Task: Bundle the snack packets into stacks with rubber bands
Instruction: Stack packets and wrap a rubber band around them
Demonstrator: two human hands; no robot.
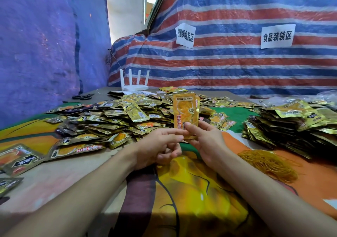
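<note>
A small stack of orange and gold snack packets [185, 112] stands upright at the centre of the table. My right hand [206, 142] grips its lower right edge. My left hand [160, 143] pinches its lower left corner with thumb and forefinger, its other fingers curled under. A large heap of loose gold packets [113, 120] spreads behind and to the left. To the right of my right forearm lies a pile of yellow rubber bands [269, 164].
A second heap of packets [291, 127] sits at the right. A white router [134, 85] and black scissors [83, 96] stand at the table's back left. Striped tarpaulin with two paper signs hangs behind. Loose packets [20, 158] lie at the left edge.
</note>
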